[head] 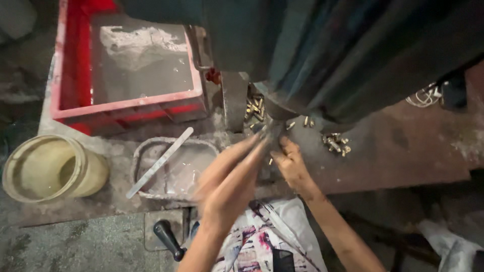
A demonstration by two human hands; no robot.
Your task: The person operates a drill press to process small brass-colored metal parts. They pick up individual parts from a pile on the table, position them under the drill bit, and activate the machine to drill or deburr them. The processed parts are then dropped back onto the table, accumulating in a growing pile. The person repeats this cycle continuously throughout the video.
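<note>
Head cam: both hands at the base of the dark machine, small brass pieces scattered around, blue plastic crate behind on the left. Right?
Not quite: the head view shows the plastic crate is red, not blue. The rest holds: the left hand and right hand are at the base of the dark machine, with small brass pieces scattered around.

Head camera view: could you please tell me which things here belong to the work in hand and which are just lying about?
In use: left hand, right hand, small brass pieces, dark machine.

Lying about: red crate, yellowish tub, grey tray with flat metal strip, black handle.
</note>
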